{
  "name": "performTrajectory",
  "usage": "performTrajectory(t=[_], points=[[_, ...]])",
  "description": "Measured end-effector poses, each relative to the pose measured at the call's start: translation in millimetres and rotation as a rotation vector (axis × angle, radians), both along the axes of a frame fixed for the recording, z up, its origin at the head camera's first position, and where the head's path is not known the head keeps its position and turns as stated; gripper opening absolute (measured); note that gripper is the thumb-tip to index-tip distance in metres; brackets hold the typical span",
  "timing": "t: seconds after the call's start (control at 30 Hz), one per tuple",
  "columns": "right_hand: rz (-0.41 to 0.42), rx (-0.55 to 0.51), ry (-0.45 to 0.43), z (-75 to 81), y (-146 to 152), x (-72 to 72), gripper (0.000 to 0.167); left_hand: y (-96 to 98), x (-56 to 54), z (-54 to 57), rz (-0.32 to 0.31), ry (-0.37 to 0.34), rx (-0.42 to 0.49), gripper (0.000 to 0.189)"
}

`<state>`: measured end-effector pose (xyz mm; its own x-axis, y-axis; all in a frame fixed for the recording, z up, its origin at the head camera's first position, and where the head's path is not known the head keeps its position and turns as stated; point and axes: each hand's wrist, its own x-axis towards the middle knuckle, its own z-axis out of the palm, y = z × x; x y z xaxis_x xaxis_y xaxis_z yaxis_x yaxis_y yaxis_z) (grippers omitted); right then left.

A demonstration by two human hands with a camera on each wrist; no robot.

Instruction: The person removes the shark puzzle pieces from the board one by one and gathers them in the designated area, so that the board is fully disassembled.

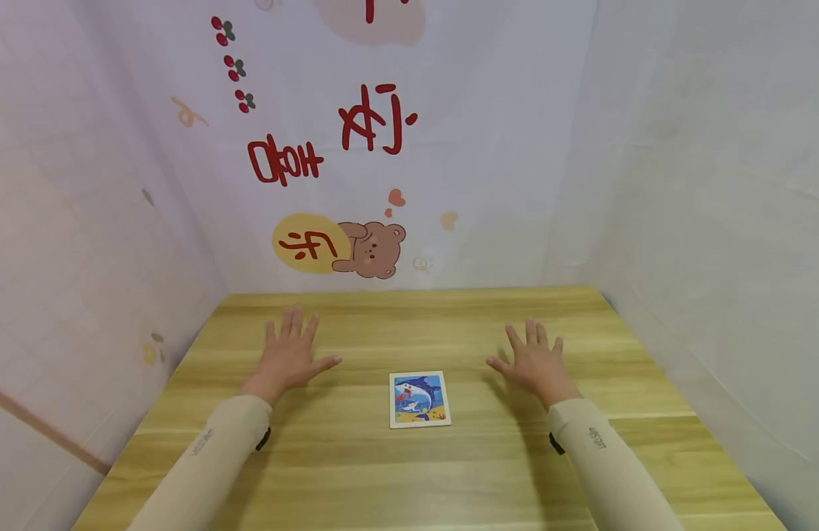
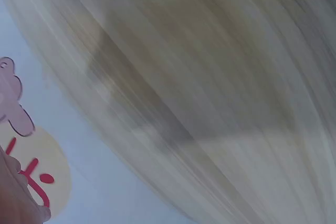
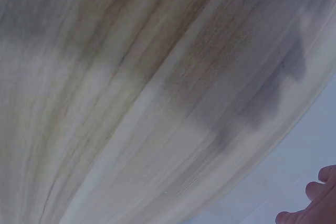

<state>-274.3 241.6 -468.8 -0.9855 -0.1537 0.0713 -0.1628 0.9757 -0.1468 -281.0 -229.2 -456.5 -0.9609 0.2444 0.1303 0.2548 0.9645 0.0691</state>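
Note:
A small square picture puzzle [image 1: 419, 399] with a white border lies flat on the wooden table, showing a blue shark or dolphin over yellow sand. To its left my left hand [image 1: 290, 358] is spread with straight fingers, palm down, holding nothing. On the other side my right hand [image 1: 537, 365] is also spread, its thumb toward the puzzle and a shadow below it. Both hands are apart from the puzzle. In the left wrist view only fingertips [image 2: 23, 198] show at the lower left corner; the right wrist view has fingertips [image 3: 315, 192] at the lower right.
The wood-grain table [image 1: 409, 487] reaches back to a white cloth wall [image 1: 502, 147] printed with red characters and a bear [image 1: 376, 251]. Pale cloth walls stand along the left and right table edges. Dark bands [image 1: 264, 439] sit under the sleeves.

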Motion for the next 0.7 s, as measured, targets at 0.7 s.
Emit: performTrajectory(t=[0.7], points=[[0.034, -0.216, -0.052, 6.3, -41.1, -0.4, 0.072, 74.1, -0.3, 4.6, -0.057, -0.051, 0.27, 0.095]])
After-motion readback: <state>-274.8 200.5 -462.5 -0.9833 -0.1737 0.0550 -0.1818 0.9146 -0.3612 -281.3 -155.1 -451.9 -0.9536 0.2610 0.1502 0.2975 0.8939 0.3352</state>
